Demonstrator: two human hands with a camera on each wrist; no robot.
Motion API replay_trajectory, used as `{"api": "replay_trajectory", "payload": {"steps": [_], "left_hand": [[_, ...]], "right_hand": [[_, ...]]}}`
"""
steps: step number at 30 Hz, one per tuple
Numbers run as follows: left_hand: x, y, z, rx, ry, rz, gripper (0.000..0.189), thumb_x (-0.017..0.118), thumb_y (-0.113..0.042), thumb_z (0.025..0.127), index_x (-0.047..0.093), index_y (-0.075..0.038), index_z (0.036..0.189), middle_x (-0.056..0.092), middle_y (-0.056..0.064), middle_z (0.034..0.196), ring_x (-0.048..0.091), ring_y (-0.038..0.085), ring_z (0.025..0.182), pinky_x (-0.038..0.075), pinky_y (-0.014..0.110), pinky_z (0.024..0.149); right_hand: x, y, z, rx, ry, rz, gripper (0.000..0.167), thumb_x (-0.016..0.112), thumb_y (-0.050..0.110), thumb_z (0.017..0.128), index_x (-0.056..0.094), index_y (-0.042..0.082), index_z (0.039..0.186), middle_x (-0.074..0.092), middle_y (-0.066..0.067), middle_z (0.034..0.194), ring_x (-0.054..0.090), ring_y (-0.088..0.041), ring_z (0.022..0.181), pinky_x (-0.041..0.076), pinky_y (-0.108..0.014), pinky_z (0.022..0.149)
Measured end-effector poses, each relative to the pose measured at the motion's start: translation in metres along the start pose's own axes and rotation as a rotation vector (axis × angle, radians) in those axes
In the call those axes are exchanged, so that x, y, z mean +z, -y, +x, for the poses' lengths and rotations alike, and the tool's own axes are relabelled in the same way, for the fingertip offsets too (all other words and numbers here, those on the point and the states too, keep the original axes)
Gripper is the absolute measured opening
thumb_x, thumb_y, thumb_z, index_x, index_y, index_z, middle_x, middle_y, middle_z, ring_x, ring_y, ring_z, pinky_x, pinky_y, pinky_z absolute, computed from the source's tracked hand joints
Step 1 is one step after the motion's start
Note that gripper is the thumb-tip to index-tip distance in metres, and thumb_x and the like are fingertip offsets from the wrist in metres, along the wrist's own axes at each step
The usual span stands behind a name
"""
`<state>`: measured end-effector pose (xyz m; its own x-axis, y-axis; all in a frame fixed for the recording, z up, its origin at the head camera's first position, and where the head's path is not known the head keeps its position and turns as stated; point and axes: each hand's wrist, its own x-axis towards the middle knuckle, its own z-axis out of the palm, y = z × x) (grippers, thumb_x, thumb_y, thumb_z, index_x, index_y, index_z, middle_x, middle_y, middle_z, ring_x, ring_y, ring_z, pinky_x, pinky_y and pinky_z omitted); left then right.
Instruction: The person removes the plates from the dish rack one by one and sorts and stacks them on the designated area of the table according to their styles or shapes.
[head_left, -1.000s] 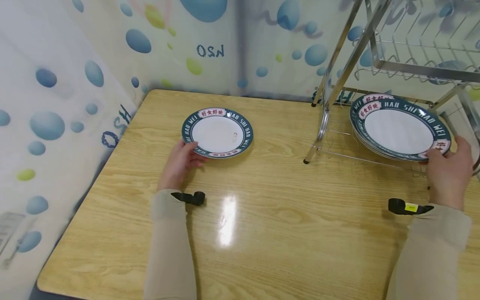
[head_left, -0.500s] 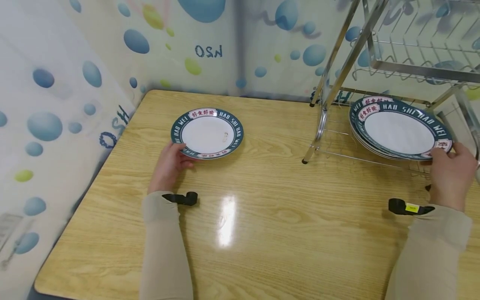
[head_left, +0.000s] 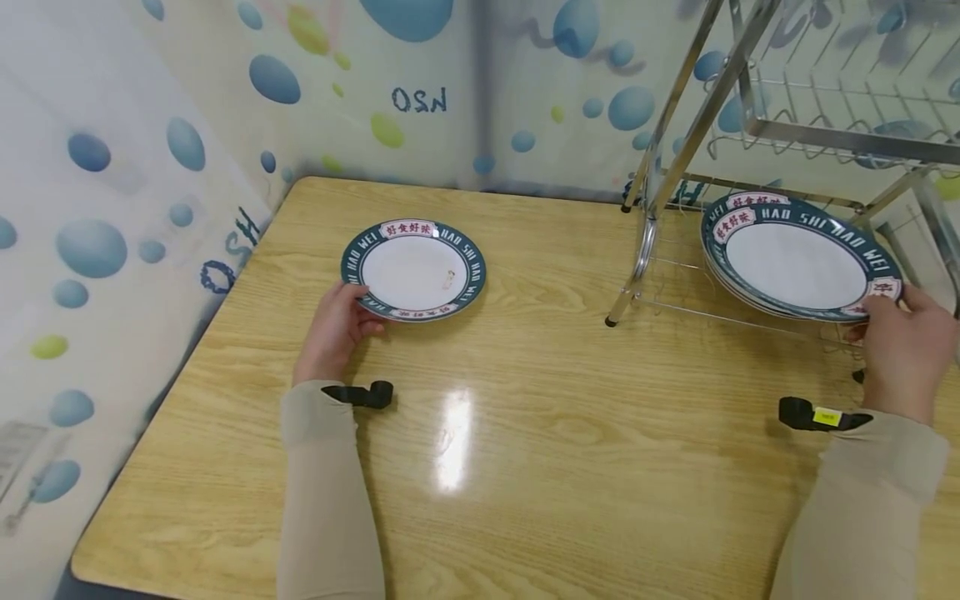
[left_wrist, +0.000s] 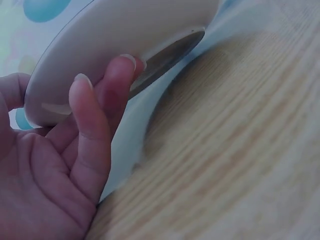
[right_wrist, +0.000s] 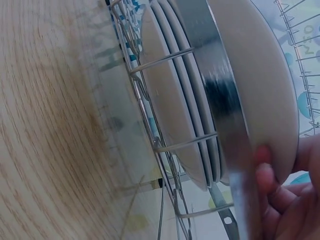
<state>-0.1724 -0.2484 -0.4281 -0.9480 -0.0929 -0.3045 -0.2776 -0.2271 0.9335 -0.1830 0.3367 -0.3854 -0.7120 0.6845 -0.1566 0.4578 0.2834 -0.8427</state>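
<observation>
On the left in the head view, my left hand holds a plate with a green lettered rim, thumb over its lower left edge. The left wrist view shows fingers under the plate, whose underside tilts above the table. A small brownish mark shows on its white centre. At the right, my right hand pinches the right rim of a matching plate in the dish rack, thumb on top. Several more plates lie stacked beneath it, largely hidden from above.
A metal dish rack with wire tiers stands at the right on the wooden table. Its upper tier overhangs the plates, and a flat metal bar runs close to my right fingers. Behind hangs a bubble-patterned curtain.
My left hand has shifted slightly left with its plate, then stayed almost still. My right hand has moved slightly right along the rim; its plate has hardly moved.
</observation>
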Motion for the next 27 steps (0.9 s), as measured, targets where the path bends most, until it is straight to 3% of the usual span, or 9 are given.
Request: {"api": "replay_trajectory", "payload": {"steps": [6,11,15,22,27], "left_hand": [[0.004,-0.003,-0.005,0.013,-0.004,0.000,0.039,0.037,-0.022,0.095,0.035,-0.001,0.128,0.063,0.014,0.090,0.063,0.021,0.071,0.050,0.028,0.059],[0.003,-0.002,-0.002,0.045,-0.014,-0.050,0.037,0.035,-0.019,0.095,0.036,0.003,0.124,0.065,0.012,0.082,0.062,0.020,0.065,0.049,0.028,0.057],[0.001,0.000,0.002,0.048,-0.085,-0.019,0.034,0.036,-0.018,0.094,0.039,0.001,0.123,0.063,0.008,0.077,0.058,0.018,0.060,0.048,0.026,0.056],[0.009,-0.011,-0.009,0.026,-0.181,0.067,0.034,0.037,-0.016,0.093,0.041,-0.003,0.124,0.057,0.003,0.073,0.048,0.013,0.053,0.039,0.021,0.047],[0.008,-0.008,-0.004,0.031,-0.262,0.096,0.032,0.038,-0.016,0.092,0.045,-0.004,0.121,0.057,0.003,0.073,0.048,0.013,0.051,0.039,0.021,0.044]], "right_hand": [[0.000,-0.001,-0.002,-0.058,0.019,0.002,0.039,0.040,0.023,0.093,0.042,0.025,0.132,0.053,0.008,0.105,0.049,0.001,0.050,0.040,-0.011,0.049],[0.000,-0.002,-0.002,-0.048,0.019,-0.022,0.041,0.041,0.025,0.093,0.039,0.026,0.134,0.053,0.008,0.109,0.049,0.001,0.050,0.039,-0.011,0.049],[0.001,-0.004,-0.001,-0.033,0.027,-0.059,0.043,0.040,0.028,0.093,0.035,0.028,0.136,0.051,0.007,0.114,0.049,0.001,0.052,0.039,-0.012,0.050],[0.000,-0.005,-0.001,-0.031,0.035,-0.059,0.044,0.041,0.028,0.093,0.034,0.027,0.136,0.051,0.007,0.114,0.049,0.001,0.050,0.039,-0.012,0.048],[-0.002,-0.004,0.000,-0.042,0.049,-0.044,0.044,0.042,0.028,0.093,0.034,0.026,0.136,0.052,0.007,0.112,0.049,0.000,0.049,0.039,-0.013,0.047]]}}
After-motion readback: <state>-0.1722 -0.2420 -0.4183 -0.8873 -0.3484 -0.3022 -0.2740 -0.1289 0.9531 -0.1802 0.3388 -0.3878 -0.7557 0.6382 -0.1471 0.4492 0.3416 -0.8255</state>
